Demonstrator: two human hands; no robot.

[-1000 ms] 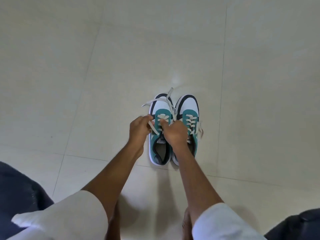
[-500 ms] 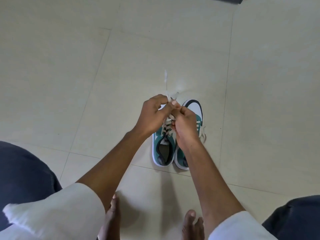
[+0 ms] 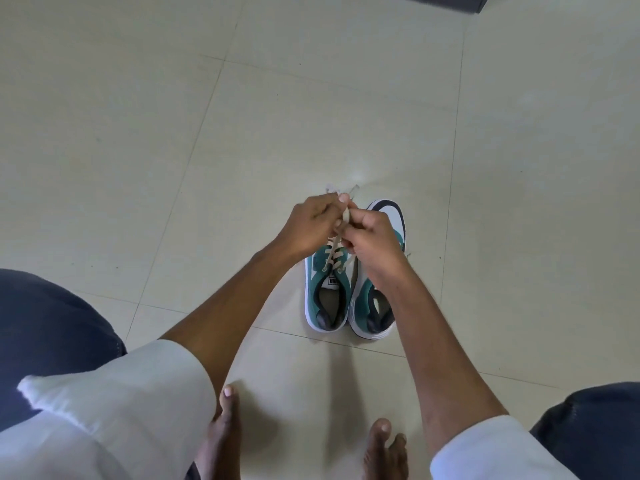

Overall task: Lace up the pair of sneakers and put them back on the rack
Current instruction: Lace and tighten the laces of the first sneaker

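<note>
Two teal, white and black sneakers stand side by side on the pale tiled floor, toes pointing away from me. The left sneaker has a cream lace running up from its eyelets. My left hand and my right hand meet above that sneaker's front, and both pinch the lace ends between fingers and thumbs. Short lace tips stick out above my fingers. The right sneaker shows its white toe and black rim; my right hand and forearm hide its lacing.
My bare feet rest on the floor close to me, below the sneakers. My knees in dark trousers fill the lower left and lower right corners. A dark object's edge shows at the top right. No rack is in view.
My hands rose from the left sneaker's eyelets and came together, pulling the lace ends upward. The view tilted so that the sneakers sit lower and my feet appear.
</note>
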